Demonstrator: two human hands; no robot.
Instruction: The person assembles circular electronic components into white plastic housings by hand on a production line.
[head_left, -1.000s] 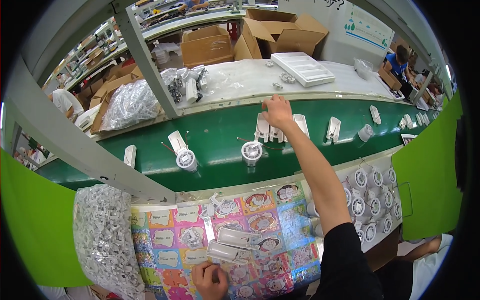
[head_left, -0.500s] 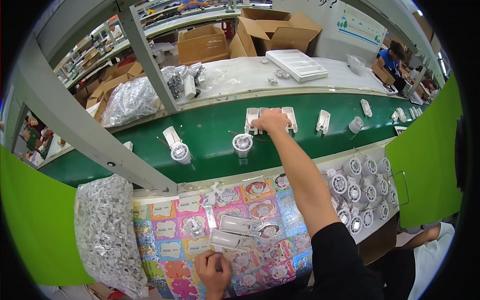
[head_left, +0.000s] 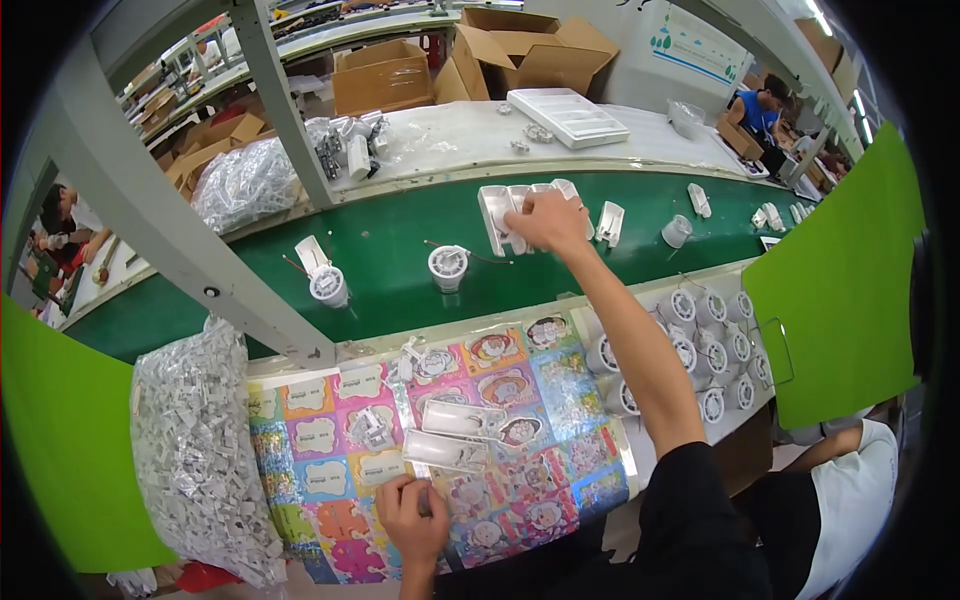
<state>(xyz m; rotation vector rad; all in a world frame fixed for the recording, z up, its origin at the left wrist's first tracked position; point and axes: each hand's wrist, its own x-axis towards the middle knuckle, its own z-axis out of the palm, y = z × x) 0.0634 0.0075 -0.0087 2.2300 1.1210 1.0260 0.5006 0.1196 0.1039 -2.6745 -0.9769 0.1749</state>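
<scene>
The largest thing before us is the green belt (head_left: pixel 395 230), which crosses the whole view; at the left, a grey post covers a part of it. Nearer to us lies the colourful printed sheet (head_left: pixel 568 400), and its lower edge is partly hidden by our dark clothing. At its left stands the clear bag (head_left: pixel 200 460) of small white parts, too crowded for telling one part from another. At the right, our forearm hides some of the round white units (head_left: pixel 738 346) standing in rows.

On the belt side we see the row of white casings (head_left: pixel 494 218), side by side. Our right hand (head_left: pixel 550 222) is closed on this row, with the thumb at the left; it covers the middle casings, so we cannot count them surely. Our left hand (head_left: pixel 412 520) rests on the sheet with bent fingers; a dark patch shows by the thumb, and we cannot tell if something is held. Just beyond it lie two trough-shaped casings (head_left: pixel 444 451). Smallest is the white bracket cluster (head_left: pixel 370 428), whose pieces are hard to separate.
</scene>
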